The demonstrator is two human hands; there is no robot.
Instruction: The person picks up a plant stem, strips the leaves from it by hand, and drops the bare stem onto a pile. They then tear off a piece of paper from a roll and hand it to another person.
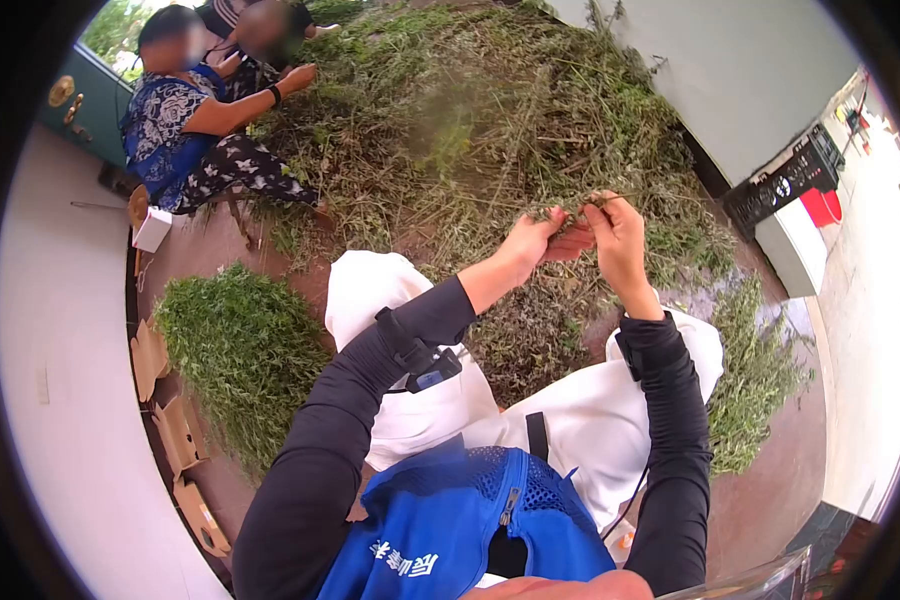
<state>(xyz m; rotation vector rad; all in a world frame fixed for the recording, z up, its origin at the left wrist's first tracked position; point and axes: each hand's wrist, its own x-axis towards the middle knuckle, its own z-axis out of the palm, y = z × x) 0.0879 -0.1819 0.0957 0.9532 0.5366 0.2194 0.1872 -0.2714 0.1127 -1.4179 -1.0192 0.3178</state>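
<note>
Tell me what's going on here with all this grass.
A seated person holds a small sprig of plant stems between the left hand and right hand, above a big heap of cut green plants. A smaller, tidier pile lies to the left. Two other people sit at the heap's far side, one reaching into it.

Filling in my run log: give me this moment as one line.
left hand: pinching plant stems | right hand: pinching same stems | below: big herb pile | co-workers: seated at pile
</note>
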